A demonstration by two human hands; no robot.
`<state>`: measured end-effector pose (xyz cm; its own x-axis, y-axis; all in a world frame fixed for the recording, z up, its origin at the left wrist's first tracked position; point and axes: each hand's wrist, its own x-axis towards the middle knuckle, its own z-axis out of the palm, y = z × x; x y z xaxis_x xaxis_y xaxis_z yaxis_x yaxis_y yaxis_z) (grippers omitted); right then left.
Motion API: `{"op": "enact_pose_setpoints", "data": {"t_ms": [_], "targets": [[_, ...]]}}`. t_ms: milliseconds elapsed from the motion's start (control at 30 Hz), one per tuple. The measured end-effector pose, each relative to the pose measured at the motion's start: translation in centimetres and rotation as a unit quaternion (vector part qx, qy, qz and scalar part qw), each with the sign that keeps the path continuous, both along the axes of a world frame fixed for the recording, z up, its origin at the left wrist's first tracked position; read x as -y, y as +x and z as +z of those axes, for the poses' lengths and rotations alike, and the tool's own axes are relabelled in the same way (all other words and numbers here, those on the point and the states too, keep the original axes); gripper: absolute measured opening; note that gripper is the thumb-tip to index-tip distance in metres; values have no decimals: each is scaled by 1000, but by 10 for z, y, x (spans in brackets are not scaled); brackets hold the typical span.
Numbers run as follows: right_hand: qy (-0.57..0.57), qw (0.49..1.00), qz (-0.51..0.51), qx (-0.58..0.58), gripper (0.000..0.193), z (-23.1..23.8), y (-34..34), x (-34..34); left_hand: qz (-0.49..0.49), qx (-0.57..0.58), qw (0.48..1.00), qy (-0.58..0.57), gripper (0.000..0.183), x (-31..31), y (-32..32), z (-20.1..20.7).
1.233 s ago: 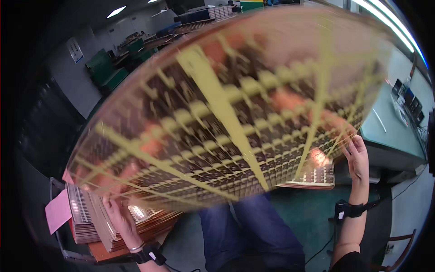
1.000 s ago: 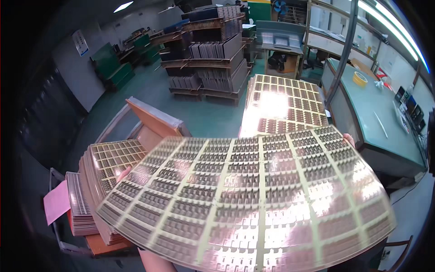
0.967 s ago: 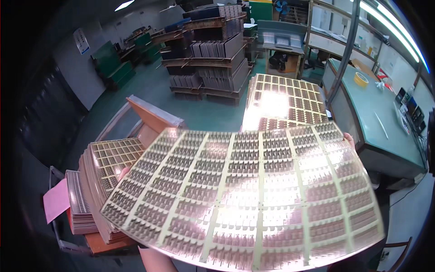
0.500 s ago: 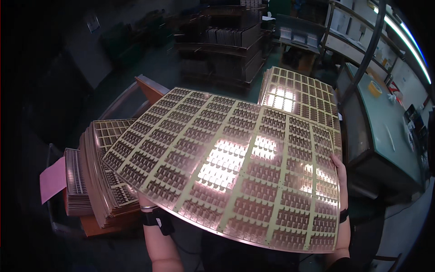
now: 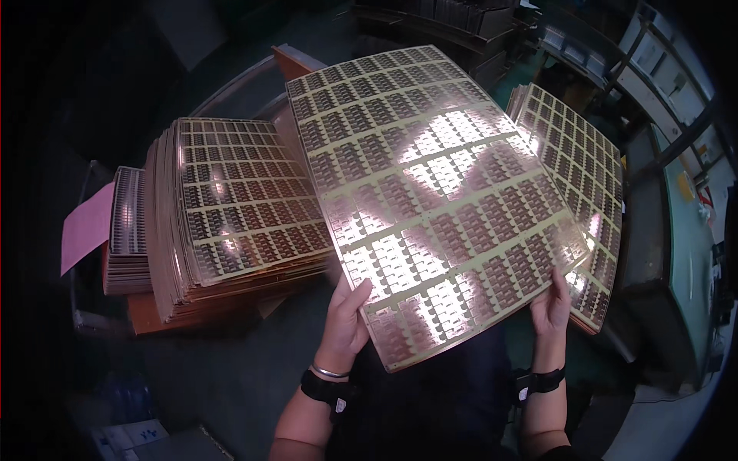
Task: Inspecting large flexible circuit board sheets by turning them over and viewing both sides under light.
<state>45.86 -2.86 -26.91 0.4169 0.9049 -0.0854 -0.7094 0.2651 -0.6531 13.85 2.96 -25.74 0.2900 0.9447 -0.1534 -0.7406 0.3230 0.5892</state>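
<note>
A large circuit board panel (image 5: 453, 219), copper-coloured with yellow-green grid lines, is held up in front of me at a slant. My left hand (image 5: 347, 319) grips its lower left edge, the thumb on the printed face. At the lower right edge my right hand (image 5: 552, 309) is closed on it, with part of its fingers hidden underneath. To the left stands a tall stack of similar panels (image 5: 246, 184). Behind the held panel's right side, another stack of panels (image 5: 588, 154) is partly covered.
A smaller stack of boards (image 5: 127, 223) with a pink sheet (image 5: 86, 229) stands at the far left. On the right runs a green-topped workbench (image 5: 688, 253). Dark racks (image 5: 469, 19) stand at the back. Boxes (image 5: 138, 436) lie low at the lower left.
The panel has turned and now stands more lengthwise away from me. Both hands have come into fuller view at its near edges. My view has shifted, showing more of the left stack.
</note>
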Motion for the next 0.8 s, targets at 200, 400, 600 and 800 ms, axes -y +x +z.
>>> {"op": "enact_pose_setpoints", "data": {"t_ms": [200,400,600,800], "targets": [[-10,996,-38,82,45,23,40,13,47,-14,998,-30,38,1,-17,5],[-46,991,17,122,46,9,53,20,63,-12,996,-64,38,4,-16,12],[-66,986,-1,151,47,8,49,21,75,-37,995,-60,37,4,-18,8],[-106,985,3,138,44,29,37,18,145,-142,979,-31,29,-1,-42,-7]]}}
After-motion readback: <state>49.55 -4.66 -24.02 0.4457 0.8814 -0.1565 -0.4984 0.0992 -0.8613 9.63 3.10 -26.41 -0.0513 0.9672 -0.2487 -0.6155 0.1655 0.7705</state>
